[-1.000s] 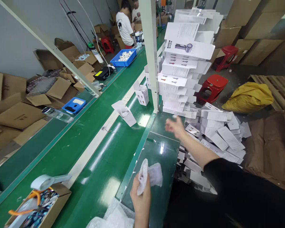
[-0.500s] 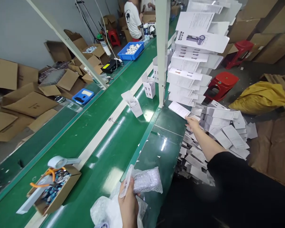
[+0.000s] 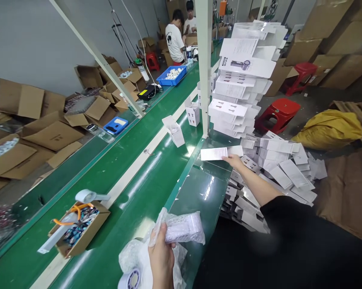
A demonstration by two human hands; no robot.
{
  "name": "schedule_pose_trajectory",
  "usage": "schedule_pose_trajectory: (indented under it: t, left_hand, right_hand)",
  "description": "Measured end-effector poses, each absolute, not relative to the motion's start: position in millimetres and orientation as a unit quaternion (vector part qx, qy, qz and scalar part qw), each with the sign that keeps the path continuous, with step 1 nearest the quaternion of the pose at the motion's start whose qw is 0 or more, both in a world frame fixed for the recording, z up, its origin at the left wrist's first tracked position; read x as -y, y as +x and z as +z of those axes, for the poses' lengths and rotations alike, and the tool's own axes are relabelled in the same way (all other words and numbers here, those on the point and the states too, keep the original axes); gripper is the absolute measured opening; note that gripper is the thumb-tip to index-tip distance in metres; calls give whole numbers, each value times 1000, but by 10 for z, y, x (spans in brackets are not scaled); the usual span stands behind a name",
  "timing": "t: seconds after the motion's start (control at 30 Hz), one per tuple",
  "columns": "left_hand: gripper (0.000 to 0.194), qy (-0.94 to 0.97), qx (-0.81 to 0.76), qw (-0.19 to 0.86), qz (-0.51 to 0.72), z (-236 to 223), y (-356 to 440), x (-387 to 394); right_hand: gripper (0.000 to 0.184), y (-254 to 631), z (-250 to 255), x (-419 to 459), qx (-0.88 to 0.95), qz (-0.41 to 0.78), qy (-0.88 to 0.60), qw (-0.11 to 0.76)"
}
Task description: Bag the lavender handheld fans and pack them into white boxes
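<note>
My left hand (image 3: 162,257) is closed around a bubble-wrap bag (image 3: 188,228) with a pale lavender item inside, held over the near edge of the belt. Beneath it lie more bubble-wrap bags (image 3: 132,255) and a lavender fan head (image 3: 134,278), partly cut off by the frame. My right arm reaches forward, and my right hand (image 3: 233,161) pinches the near edge of a white folding carton (image 3: 213,154) with printed text. That carton is over the dark green side table (image 3: 195,186), beside the tall stack of flat cartons (image 3: 233,108).
Two cartons with raised flaps (image 3: 175,131) stand on the green conveyor (image 3: 135,192) near a white post (image 3: 204,72). A cardboard box of small parts (image 3: 92,228) with orange-handled pliers sits at left. Loose cartons (image 3: 292,174) are heaped at right. People work at the far end.
My right hand has drawn the white carton leftward, away from the stack's base. My left hand keeps the bubble-wrap bag at nearly the same place. The camera view has shifted, showing more of the fan head.
</note>
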State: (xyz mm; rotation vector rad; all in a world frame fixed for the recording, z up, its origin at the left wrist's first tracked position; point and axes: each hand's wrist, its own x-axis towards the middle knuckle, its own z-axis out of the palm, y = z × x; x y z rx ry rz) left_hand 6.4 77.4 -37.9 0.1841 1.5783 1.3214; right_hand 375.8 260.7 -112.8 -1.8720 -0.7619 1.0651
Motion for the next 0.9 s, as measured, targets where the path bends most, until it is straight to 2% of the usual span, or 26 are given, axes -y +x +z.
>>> schedule_pose_trajectory:
  t: [0.1, 0.23, 0.33, 0.43, 0.53, 0.63, 0.77, 0.9]
  left_hand:
    - [36, 66, -643, 501, 576, -288, 33, -830]
    - [34, 50, -617, 482, 620, -102, 111, -985]
    - [39, 131, -606, 456, 639, -53, 234, -1092]
    - [38, 254, -645, 367, 620, -98, 262, -1093]
    - [28, 399, -708, 201, 547, -119, 195, -961]
    - [20, 582, -710, 52, 393, -85, 199, -837]
    - [24, 667, -725, 31, 168, -44, 405, -897]
    - [33, 679, -727, 28, 99, -39, 576, -939]
  right_hand:
    - [37, 3561, -926, -2261, 503, 350, -685, 394]
    - [52, 3078, -703, -1890, 794, 269, -459, 294]
    - [55, 2685, -704, -1736, 866, 289, -319, 254]
    - [52, 2411, -823, -1690, 878, 302, -254, 271]
    - [44, 2245, -926, -1689, 873, 310, -238, 291]
    - [40, 2099, -942, -1654, 868, 318, -242, 296]
    - [43, 1944, -931, -1580, 872, 334, -229, 276]
    - [62, 1939, -1037, -1588, 852, 344, -242, 312]
